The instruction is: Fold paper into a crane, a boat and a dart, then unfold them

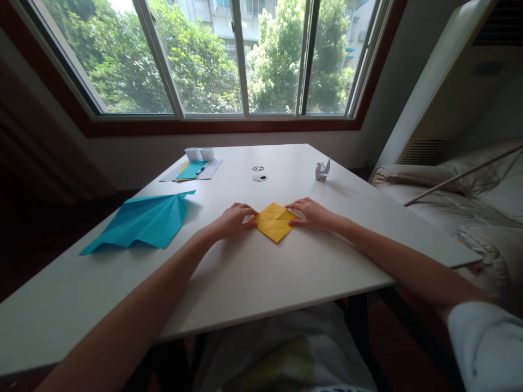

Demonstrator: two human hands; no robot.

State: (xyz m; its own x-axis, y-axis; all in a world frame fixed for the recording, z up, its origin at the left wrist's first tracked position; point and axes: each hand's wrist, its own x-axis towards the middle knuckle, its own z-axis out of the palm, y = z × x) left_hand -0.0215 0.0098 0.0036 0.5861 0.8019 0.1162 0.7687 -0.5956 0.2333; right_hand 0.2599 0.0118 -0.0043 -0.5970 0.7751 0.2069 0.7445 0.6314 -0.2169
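A creased yellow paper square (274, 221) lies flat on the white table (261, 272), turned like a diamond. My left hand (232, 220) rests on its left corner, fingertips pressing the paper edge. My right hand (312, 214) lies on its right corner in the same way. Both hands are flat, fingers together, pinning the sheet to the table rather than gripping it.
A large folded teal paper (143, 220) lies to the left. At the back left are white sheets with a teal paper and pen (192, 170) and two small white boxes (199, 153). A white paper crane (322, 170) stands back right. A bed (457, 201) lies right.
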